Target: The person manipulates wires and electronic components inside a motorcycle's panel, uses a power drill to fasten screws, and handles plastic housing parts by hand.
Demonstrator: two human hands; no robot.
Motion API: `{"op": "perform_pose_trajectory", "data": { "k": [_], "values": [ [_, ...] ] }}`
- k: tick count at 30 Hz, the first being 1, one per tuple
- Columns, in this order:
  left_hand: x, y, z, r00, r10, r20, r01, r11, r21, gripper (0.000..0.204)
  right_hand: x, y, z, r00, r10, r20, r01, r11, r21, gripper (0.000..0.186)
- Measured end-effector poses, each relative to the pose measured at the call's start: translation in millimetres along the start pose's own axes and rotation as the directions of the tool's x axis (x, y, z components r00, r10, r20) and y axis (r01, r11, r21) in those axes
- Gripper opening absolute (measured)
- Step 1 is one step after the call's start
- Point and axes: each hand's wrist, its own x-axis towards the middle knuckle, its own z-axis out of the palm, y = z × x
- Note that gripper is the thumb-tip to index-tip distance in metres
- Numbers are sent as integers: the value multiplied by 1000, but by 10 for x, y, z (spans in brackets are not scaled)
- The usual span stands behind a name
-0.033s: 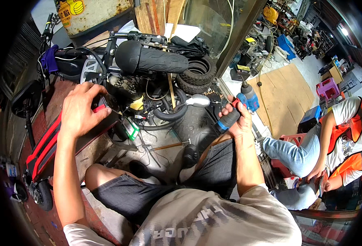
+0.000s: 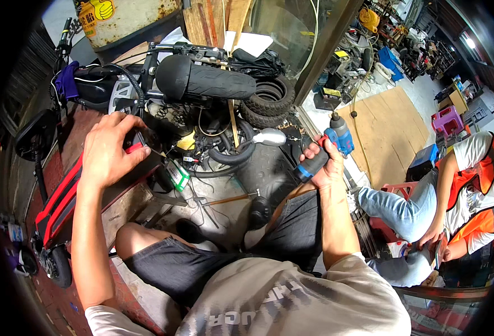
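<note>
My left hand [image 2: 107,151] grips the end of a long black deck with red trim [image 2: 62,204], part of an electric scooter at the left. Its fingers curl over the end and the thumb lies along the near side; what is under the palm is hidden. My right hand [image 2: 331,168] is wrapped round the handle of a blue and black cordless drill [image 2: 343,143] above my right knee. The drill's dark nose points away from me, and its battery end lies toward my lap. The drill touches nothing else that I can make out.
Ahead lie a black scooter wheel with its mudguard [image 2: 219,84], stacked tyres [image 2: 269,101] and tangled cables and hoses. A long-handled screwdriver-like tool [image 2: 227,199] is on the floor between my feet. A person in an orange vest [image 2: 476,196] sits at the right, beside a brown board [image 2: 395,129].
</note>
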Motion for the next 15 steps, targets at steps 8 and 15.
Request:
{"op": "perform_pose_trajectory", "data": {
  "k": [8, 15],
  "values": [
    [37, -52, 43, 999, -11, 38, 10, 999, 48, 55, 327, -338, 265, 968, -181, 173, 137, 961, 240, 35],
    [123, 66, 46, 990, -116, 84, 109, 991, 77, 58, 1019, -552, 66, 756, -319, 571, 122, 927, 355, 40]
  ]
}}
